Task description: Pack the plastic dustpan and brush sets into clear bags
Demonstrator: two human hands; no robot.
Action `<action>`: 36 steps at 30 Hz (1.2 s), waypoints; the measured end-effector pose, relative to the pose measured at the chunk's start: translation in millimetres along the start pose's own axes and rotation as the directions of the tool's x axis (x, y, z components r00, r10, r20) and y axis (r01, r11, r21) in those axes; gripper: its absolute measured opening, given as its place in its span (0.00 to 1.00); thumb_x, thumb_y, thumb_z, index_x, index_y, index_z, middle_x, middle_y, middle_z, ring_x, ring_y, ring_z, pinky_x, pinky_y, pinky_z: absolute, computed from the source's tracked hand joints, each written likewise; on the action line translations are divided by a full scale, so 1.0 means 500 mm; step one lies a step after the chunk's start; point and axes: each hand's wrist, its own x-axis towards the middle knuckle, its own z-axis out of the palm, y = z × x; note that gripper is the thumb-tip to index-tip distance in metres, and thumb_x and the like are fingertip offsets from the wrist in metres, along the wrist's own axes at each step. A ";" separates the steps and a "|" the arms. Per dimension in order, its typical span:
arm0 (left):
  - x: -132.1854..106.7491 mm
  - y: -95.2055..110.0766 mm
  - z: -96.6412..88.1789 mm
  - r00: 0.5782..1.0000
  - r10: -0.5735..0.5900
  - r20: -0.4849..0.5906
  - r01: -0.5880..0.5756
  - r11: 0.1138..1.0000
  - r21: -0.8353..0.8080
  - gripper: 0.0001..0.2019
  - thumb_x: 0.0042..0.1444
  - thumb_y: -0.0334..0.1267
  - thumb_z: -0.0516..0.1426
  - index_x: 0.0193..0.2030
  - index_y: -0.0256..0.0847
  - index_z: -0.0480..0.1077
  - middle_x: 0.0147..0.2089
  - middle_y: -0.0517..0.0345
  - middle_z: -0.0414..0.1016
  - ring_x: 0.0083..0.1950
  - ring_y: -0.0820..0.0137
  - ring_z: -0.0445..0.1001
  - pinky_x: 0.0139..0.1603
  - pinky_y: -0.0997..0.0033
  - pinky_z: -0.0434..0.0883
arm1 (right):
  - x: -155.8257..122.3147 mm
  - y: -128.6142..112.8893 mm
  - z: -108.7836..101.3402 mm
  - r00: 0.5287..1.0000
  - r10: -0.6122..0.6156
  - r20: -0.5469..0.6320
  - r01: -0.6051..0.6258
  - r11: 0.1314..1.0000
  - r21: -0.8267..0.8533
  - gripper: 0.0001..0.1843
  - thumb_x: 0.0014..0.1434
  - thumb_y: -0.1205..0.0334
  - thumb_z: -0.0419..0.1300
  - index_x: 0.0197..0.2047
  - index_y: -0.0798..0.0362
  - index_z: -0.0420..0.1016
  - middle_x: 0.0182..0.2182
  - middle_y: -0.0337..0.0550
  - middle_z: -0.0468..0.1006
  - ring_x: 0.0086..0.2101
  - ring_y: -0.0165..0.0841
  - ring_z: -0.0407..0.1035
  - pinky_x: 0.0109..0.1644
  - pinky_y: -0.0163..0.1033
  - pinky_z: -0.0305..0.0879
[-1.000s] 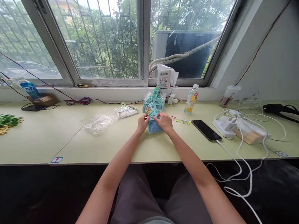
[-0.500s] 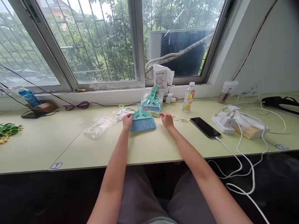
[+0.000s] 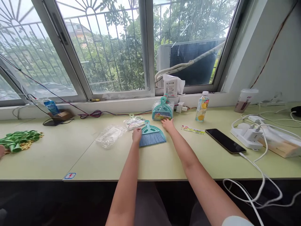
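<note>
My left hand [image 3: 136, 135] grips the left edge of a small teal hand broom [image 3: 150, 135] with blue bristles, which lies flat on the pale green table [image 3: 77, 150]. My right hand [image 3: 167, 124] reaches forward with its fingers at the front of a stack of teal brooms in clear plastic [image 3: 162, 110]; whether it grips the stack is not clear. A small clear packet [image 3: 134, 122] lies just behind the loose broom.
A crumpled clear bag [image 3: 110, 135] lies left of the broom. To the right are a printed label strip [image 3: 193, 130], a drink bottle [image 3: 202, 106], a black phone [image 3: 225, 145] on a cable and a white power strip [image 3: 249, 135]. Green plastic pieces [image 3: 17, 140] sit far left.
The loose broom came off the stack and my left hand carried it left and set it flat. My right hand let go and reached forward to the stack. The view tilted up.
</note>
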 end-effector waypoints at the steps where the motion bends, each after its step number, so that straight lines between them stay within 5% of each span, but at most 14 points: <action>1: -0.005 0.001 0.001 1.000 0.009 0.010 -0.009 1.000 0.020 0.03 0.51 0.31 0.60 0.33 0.41 0.74 0.38 0.49 0.78 0.45 0.56 0.76 0.50 0.58 0.69 | 0.006 0.000 0.003 1.000 0.008 -0.005 -0.008 1.000 0.005 0.25 0.67 0.65 0.44 0.64 0.45 0.66 0.68 0.49 0.60 0.67 0.47 0.50 0.64 0.77 0.38; 6: -0.024 0.008 0.011 0.997 0.007 0.073 -0.015 0.993 0.115 0.09 0.55 0.35 0.57 0.43 0.41 0.73 0.47 0.47 0.78 0.50 0.57 0.75 0.50 0.63 0.69 | 0.008 0.016 0.018 1.000 0.004 -0.031 -0.003 1.000 0.029 0.24 0.67 0.60 0.45 0.63 0.44 0.68 0.68 0.45 0.61 0.68 0.46 0.49 0.66 0.75 0.39; 12: -0.030 0.020 0.031 0.981 0.038 0.189 -0.073 0.981 0.179 0.12 0.58 0.35 0.54 0.47 0.40 0.73 0.52 0.48 0.77 0.53 0.59 0.74 0.50 0.67 0.68 | -0.027 0.041 0.037 0.980 0.056 -0.190 -0.042 0.996 0.080 0.25 0.67 0.66 0.42 0.59 0.55 0.73 0.68 0.52 0.59 0.66 0.44 0.52 0.64 0.54 0.57; 21: -0.042 0.036 0.031 0.973 0.072 0.218 -0.123 0.966 0.229 0.12 0.58 0.34 0.53 0.47 0.40 0.73 0.51 0.48 0.77 0.53 0.61 0.74 0.49 0.68 0.68 | -0.051 0.044 0.039 0.959 0.103 -0.263 -0.063 0.986 0.155 0.22 0.65 0.67 0.45 0.51 0.53 0.78 0.64 0.50 0.65 0.63 0.41 0.57 0.61 0.48 0.57; 27: -0.053 0.041 0.027 0.973 0.097 0.210 -0.146 0.962 0.233 0.12 0.58 0.34 0.52 0.47 0.40 0.73 0.51 0.48 0.77 0.53 0.61 0.74 0.50 0.68 0.68 | -0.041 0.042 0.041 0.980 0.124 -0.158 -0.098 0.982 0.163 0.23 0.66 0.64 0.45 0.59 0.51 0.70 0.70 0.47 0.55 0.65 0.44 0.53 0.65 0.61 0.52; 36: -0.068 0.047 0.040 0.965 0.098 0.245 -0.164 0.950 0.265 0.12 0.60 0.35 0.51 0.49 0.41 0.71 0.52 0.50 0.77 0.54 0.61 0.74 0.49 0.68 0.67 | 0.021 0.042 0.039 0.954 0.273 -0.128 -0.245 0.949 0.198 0.33 0.64 0.63 0.45 0.71 0.54 0.49 0.70 0.58 0.49 0.60 0.47 0.60 0.60 0.58 0.59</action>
